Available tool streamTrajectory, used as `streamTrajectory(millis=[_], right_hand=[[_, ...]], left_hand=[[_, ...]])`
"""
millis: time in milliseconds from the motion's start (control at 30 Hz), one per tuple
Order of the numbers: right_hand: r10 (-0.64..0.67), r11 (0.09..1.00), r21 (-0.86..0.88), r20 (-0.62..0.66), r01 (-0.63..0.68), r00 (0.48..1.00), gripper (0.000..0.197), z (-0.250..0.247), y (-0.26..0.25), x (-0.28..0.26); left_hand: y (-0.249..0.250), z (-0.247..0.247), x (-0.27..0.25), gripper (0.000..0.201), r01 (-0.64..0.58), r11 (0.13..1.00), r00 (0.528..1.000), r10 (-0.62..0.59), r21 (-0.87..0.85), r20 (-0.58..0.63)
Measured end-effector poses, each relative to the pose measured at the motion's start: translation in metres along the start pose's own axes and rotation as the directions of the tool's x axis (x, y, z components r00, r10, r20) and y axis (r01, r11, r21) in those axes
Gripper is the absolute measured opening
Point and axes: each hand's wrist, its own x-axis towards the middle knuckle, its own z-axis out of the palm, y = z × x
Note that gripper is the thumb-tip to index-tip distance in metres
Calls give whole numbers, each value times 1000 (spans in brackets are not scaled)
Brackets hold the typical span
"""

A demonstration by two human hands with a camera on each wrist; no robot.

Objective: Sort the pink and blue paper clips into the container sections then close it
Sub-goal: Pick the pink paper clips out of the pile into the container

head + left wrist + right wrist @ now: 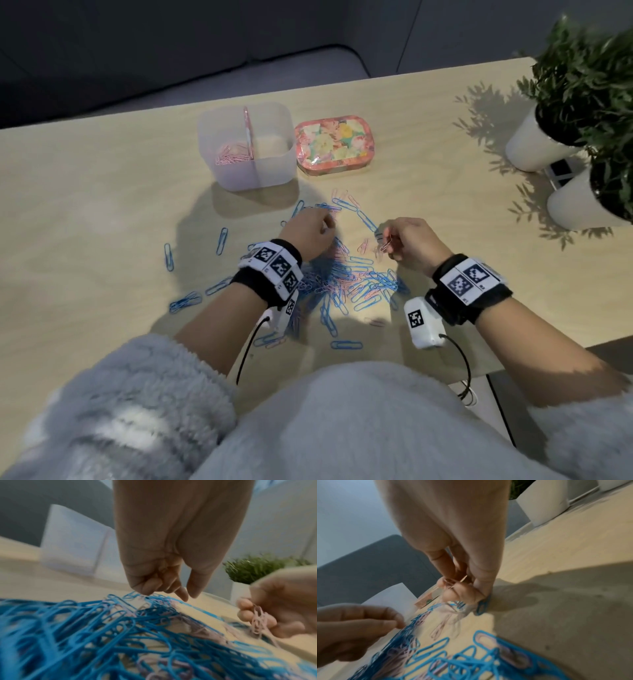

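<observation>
A mixed pile of blue and pink paper clips (346, 281) (106, 626) (471, 660) lies on the wooden table (102, 205). Behind it stands the translucent two-section container (274, 164), with pink clips (233, 154) in its left section. Its floral lid (334, 144) lies to the right of it. My left hand (329, 222) (188, 595) hovers over the pile's far edge with its fingers curled. Its thumb and forefinger tips are slightly apart, with nothing visible between them. My right hand (388, 241) (453, 586) pinches a small bunch of pink clips (259, 620) just above the table.
Two white pots with green plants (534, 144) (582, 202) stand at the table's right end, a small black-and-white item (561, 171) between them. Stray blue clips (168, 257) lie left of the pile. The table's near right edge (548, 356) is close to my right forearm.
</observation>
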Motion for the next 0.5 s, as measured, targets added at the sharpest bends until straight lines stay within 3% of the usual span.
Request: streamTrajectory(millis=[67,133,233,300,367,500], right_hand=[[-9,1000,-27,-25,9,1000,34,0,4,0],[-146,961,-237,8,144,989,26,-1,11,-1],[-247,752,-577,199,317,948,16,3,12,-8],[-309,562,-713,290,420,906,29,5,12,-8],[-360,421,-766,349,485,865,29,4,10,-8],[-369,310,-778,431,547,823,3,0,8,-9]], left_hand=[[7,6,5,18,-74,992,996,68,105,52],[11,10,7,21,-119,978,988,99,172,122],[13,12,5,18,-178,945,975,132,275,176],[13,11,3,17,-204,933,972,157,295,177],[10,8,3,17,-199,944,974,160,262,163],[2,2,6,17,-219,948,967,179,232,179]])
